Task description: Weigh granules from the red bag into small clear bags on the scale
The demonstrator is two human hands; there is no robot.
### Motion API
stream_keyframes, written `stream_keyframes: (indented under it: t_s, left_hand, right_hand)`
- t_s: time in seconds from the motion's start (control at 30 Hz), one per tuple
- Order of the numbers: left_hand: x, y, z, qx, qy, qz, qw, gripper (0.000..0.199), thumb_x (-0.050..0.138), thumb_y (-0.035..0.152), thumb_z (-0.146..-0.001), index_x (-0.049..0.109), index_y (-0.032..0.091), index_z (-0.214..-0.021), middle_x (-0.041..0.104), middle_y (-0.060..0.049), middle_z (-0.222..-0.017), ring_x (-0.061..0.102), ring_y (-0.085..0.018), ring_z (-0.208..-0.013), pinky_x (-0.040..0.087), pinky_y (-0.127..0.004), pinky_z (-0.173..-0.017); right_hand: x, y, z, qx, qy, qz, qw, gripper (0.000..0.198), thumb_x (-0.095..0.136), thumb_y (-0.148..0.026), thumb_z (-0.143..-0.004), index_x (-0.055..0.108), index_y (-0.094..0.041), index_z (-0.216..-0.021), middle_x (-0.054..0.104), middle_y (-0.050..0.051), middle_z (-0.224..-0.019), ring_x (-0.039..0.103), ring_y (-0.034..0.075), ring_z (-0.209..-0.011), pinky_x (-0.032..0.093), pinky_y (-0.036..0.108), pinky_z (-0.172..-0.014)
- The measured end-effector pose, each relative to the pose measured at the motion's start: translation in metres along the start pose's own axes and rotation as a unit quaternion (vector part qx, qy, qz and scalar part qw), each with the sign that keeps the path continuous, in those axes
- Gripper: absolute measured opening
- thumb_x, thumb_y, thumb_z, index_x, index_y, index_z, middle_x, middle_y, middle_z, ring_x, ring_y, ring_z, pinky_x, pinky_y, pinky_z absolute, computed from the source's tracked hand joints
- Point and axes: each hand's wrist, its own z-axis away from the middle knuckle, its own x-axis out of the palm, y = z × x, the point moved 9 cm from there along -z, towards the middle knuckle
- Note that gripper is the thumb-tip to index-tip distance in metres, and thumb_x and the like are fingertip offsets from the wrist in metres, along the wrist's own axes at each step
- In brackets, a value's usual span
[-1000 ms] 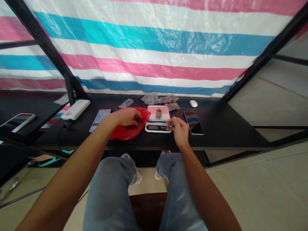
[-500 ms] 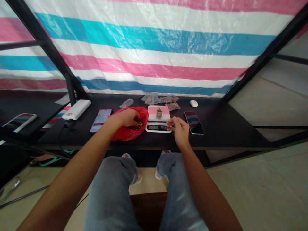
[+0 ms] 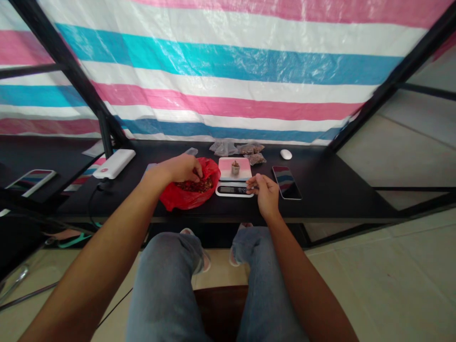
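My left hand point(image 3: 183, 168) is over the open red plastic bag point(image 3: 181, 199), its fingers curled together just above the small dark reddish-brown dried pieces point(image 3: 195, 185) inside. What its fingertips pinch is too small to make out. A digital scale point(image 3: 224, 176) stands to the right of the bag, with a small cup point(image 3: 235, 169) heaped with brownish bits on its plate. My right hand point(image 3: 264, 190) is at the scale's front right corner, beside the display. Its fingers are bent in towards the thumb, and anything between them is too small to name.
Behind the scale lie clear plastic bags point(image 3: 223, 147) and small filled bags point(image 3: 255, 158). A white mouse point(image 3: 286, 154) and a phone point(image 3: 287, 183) are on the right. A white power bank point(image 3: 114, 164) with a cable sits left, near the black frame post point(image 3: 104, 130).
My left hand has drawn back to the left and up from among the dried pieces, uncovering more of them and covering the phone on the left. My right hand has hardly moved.
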Motion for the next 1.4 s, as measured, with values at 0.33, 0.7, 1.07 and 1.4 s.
stream_keyframes:
  t_s: [0.33, 0.7, 1.07, 1.4]
  left_hand:
    - [-0.035, 0.022, 0.001, 0.043, 0.054, 0.079, 0.994, 0.022, 0.070, 0.028, -0.084, 0.086, 0.026, -0.099, 0.084, -0.001, -0.099, 0.074, -0.019, -0.086, 0.050, -0.026, -0.080]
    - [-0.062, 0.091, -0.067, 0.145, 0.134, 0.090, 0.976, 0.021, 0.072, 0.016, -0.083, 0.085, 0.018, -0.099, 0.084, -0.005, -0.100, 0.075, -0.018, -0.089, 0.050, -0.026, -0.078]
    - [-0.037, 0.097, -0.088, 0.180, 0.139, 0.043, 0.973, 0.017, 0.072, 0.014, -0.081, 0.084, 0.016, -0.093, 0.083, -0.007, -0.091, 0.072, -0.016, -0.080, 0.046, -0.025, -0.072]
    - [-0.031, 0.091, -0.088, 0.177, 0.128, 0.027, 0.976, 0.021, 0.069, 0.009, -0.080, 0.085, 0.017, -0.092, 0.084, -0.006, -0.091, 0.074, -0.017, -0.081, 0.047, -0.025, -0.073]
  right_hand:
    - [0.001, -0.002, 0.000, 0.002, -0.004, -0.006, 1.000, 0.050, 0.073, -0.067, -0.081, 0.071, -0.019, -0.069, 0.070, 0.003, -0.069, 0.062, 0.013, -0.057, 0.058, 0.025, -0.050]
    - [0.000, -0.001, 0.000, 0.015, 0.004, -0.020, 1.000, 0.055, 0.077, -0.072, -0.075, 0.071, -0.018, -0.068, 0.070, 0.003, -0.070, 0.061, 0.013, -0.058, 0.058, 0.025, -0.051]
    - [0.002, -0.001, 0.000, 0.011, -0.011, -0.028, 0.999, 0.054, 0.077, -0.072, -0.076, 0.072, -0.019, -0.067, 0.070, 0.003, -0.067, 0.062, 0.013, -0.058, 0.058, 0.025, -0.051]
    - [0.001, 0.000, 0.000, 0.006, -0.012, -0.021, 1.000, 0.051, 0.077, -0.068, -0.079, 0.072, -0.019, -0.068, 0.069, 0.002, -0.066, 0.062, 0.013, -0.057, 0.058, 0.025, -0.051]
